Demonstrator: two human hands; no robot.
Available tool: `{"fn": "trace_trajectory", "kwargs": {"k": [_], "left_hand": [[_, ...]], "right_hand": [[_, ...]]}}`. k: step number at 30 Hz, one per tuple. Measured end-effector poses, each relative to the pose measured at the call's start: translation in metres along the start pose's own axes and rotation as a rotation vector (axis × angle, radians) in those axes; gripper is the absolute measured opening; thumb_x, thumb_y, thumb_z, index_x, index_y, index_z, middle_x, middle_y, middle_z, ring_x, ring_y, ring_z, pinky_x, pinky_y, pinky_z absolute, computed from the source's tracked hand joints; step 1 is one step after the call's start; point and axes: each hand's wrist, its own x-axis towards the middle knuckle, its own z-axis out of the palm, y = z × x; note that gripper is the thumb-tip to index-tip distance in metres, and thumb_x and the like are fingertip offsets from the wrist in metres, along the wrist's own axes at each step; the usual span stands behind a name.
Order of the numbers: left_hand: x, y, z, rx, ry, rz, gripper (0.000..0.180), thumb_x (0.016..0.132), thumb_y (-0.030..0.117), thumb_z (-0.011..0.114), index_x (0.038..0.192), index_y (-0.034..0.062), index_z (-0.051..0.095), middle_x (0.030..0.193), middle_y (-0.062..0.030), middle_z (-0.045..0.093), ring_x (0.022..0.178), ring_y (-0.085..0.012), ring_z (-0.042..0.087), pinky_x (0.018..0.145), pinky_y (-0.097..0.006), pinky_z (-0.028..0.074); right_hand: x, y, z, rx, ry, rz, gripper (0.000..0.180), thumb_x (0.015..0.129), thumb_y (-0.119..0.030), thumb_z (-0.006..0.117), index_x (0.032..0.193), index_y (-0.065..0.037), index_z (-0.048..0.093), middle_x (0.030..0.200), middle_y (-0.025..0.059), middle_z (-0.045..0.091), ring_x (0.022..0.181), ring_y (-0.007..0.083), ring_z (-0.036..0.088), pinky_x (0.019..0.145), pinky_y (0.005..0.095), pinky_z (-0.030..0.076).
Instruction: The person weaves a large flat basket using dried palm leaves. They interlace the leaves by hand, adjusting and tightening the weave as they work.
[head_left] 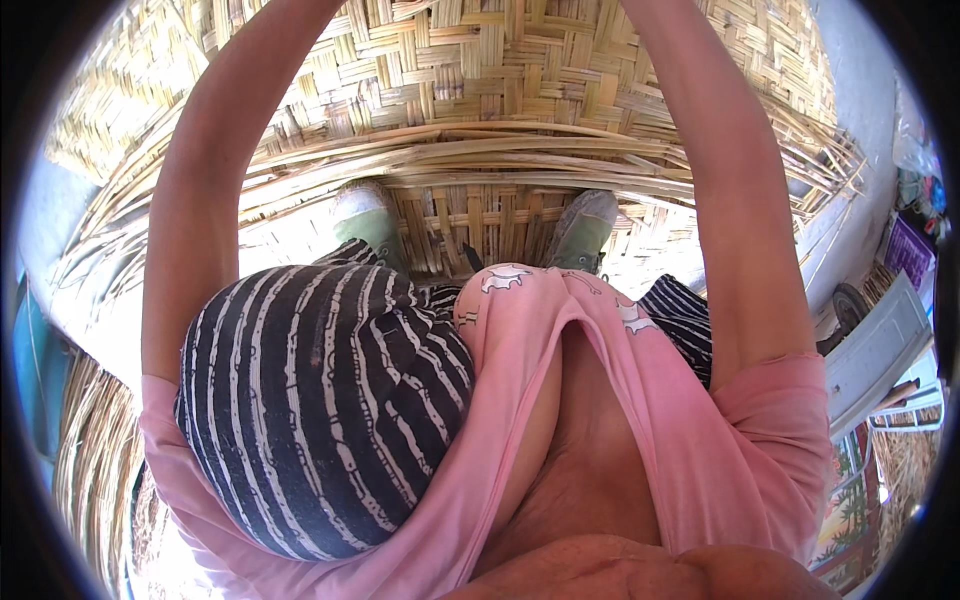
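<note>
Both of my forearms reach up and forward over a large woven bamboo mat (pixel 500 70) and run out of the top of the picture. Neither of my hands is in view. My left arm (pixel 200 190) rises at the left and my right arm (pixel 740 200) at the right. Between them a bundle of long loose bamboo strips (pixel 470 155) lies across the mat. My two feet in green shoes (pixel 370 225) stand on the weave just under that bundle. I squat in striped black-and-white trousers (pixel 320 400) and a pink shirt (pixel 700 440).
Finished woven mat sections lie at the left (pixel 95 460) and far left top (pixel 90 120). At the right edge stand a grey board (pixel 875 350), a small wheel (pixel 848 305) and some coloured clutter (pixel 915 245). A concrete floor (pixel 850 80) shows at the upper right.
</note>
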Motion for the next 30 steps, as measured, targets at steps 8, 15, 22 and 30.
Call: {"fn": "trace_trajectory", "kwargs": {"k": [8, 15, 22, 30], "left_hand": [[0.000, 0.002, -0.002, 0.309, 0.024, 0.136, 0.042, 0.080, 0.015, 0.075, 0.115, 0.0385, 0.074, 0.113, 0.0082, 0.075, 0.107, -0.0214, 0.068, 0.098, -0.043, 0.053], [0.007, -0.019, 0.061, -0.401, 0.318, -0.174, 0.032, 0.087, 0.017, 0.073, 0.119, 0.0224, 0.073, 0.123, 0.0004, 0.073, 0.109, -0.0294, 0.067, 0.102, -0.042, 0.052], [0.003, 0.011, 0.016, -1.094, 0.338, -0.293, 0.026, 0.092, 0.014, 0.066, 0.118, 0.0146, 0.071, 0.115, -0.0033, 0.073, 0.100, -0.0246, 0.068, 0.092, -0.037, 0.055], [-0.006, 0.026, 0.019, -1.768, 0.384, -0.439, 0.021, 0.098, 0.010, 0.059, 0.117, 0.0056, 0.068, 0.105, -0.0074, 0.073, 0.090, -0.0190, 0.070, 0.081, -0.033, 0.058]], "right_hand": [[-0.006, 0.051, -0.036, 0.305, 0.320, -0.011, 0.015, 0.096, -0.023, 0.067, 0.088, -0.012, 0.063, 0.074, 0.0003, 0.062, 0.063, 0.0122, 0.056, 0.052, 0.0279, 0.041], [0.006, 0.032, -0.054, 0.286, 0.448, -0.118, 0.015, 0.090, -0.023, 0.072, 0.084, -0.012, 0.064, 0.070, 0.0008, 0.060, 0.061, 0.0125, 0.056, 0.052, 0.0290, 0.044], [0.020, 0.068, -0.274, 0.580, 0.417, -0.134, 0.014, 0.096, -0.018, 0.069, 0.092, -0.008, 0.060, 0.077, 0.0044, 0.061, 0.069, 0.0184, 0.060, 0.073, 0.0389, 0.057], [-0.113, 0.048, -0.409, 0.144, 0.769, 0.138, 0.014, 0.095, -0.012, 0.072, 0.099, -0.003, 0.062, 0.082, 0.0073, 0.063, 0.079, 0.0202, 0.066, 0.076, 0.0356, 0.064]]}}
